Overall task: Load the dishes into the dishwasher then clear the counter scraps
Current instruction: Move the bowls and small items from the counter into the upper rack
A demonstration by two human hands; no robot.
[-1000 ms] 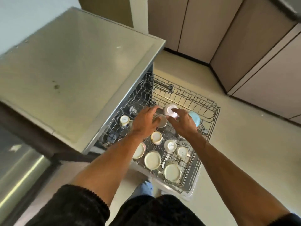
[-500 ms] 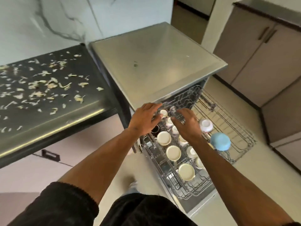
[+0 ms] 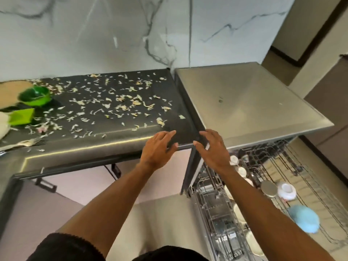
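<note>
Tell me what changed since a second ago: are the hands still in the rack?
Both hands came up out of the rack: left hand and right hand now hover open and empty at the counter edge. Cups remain upside down in the rack; the scraps lie uncleared.

Dark surface (image 3: 116, 146) across the left and middle of the frame, strewn with pale scraps (image 3: 120, 102) over most of its top. At far left: green bowl (image 3: 35, 96), green square container (image 3: 21, 116) below it, fork (image 3: 28, 142) near the front edge. Steel dishwasher top (image 3: 250, 106) at right, butted against the dark surface, bare but for a small dark speck (image 3: 220, 100). Pulled-out dishwasher rack (image 3: 308, 178) at lower right, holding pale cups (image 3: 242, 171), a white bowl (image 3: 286, 191) and a blue bowl (image 3: 304, 219).
</note>
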